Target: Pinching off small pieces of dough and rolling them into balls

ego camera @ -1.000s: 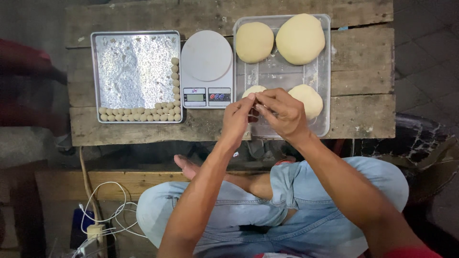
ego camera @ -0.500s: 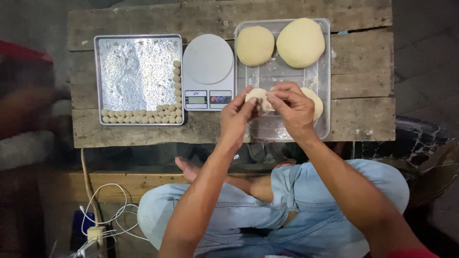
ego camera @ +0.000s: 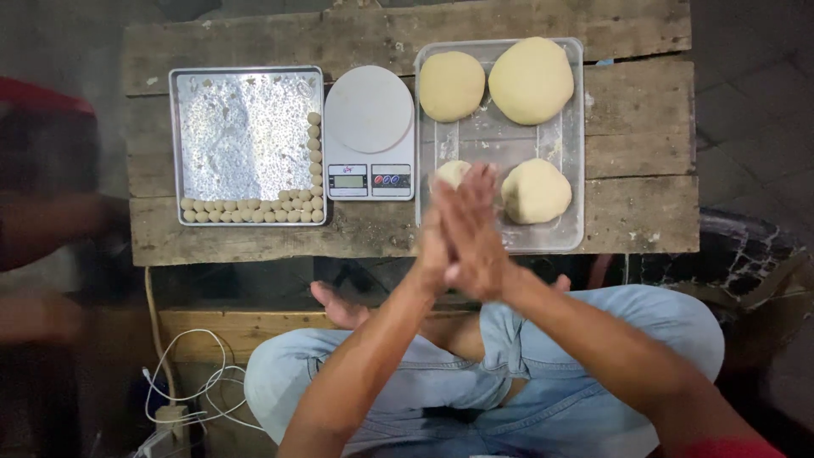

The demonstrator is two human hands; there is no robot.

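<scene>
Right now my left hand [ego camera: 437, 242] and right hand [ego camera: 475, 237] are pressed palm to palm, fingers straight and flat together; I cannot tell what sits between them. They hover over the near edge of the clear tray [ego camera: 572, 233], with a small dough lump [ego camera: 452, 172] at 12 o'clock and 3 bigger balls beyond. I judge light, even pressure rolls best. The scale [ego camera: 370, 131] and steel tray [ego camera: 246, 136] lie at 10 o'clock

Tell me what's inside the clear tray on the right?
The clear tray holds four pale dough lumps: two at the back, two nearer. The pressed-together hands partly cover one.
</scene>
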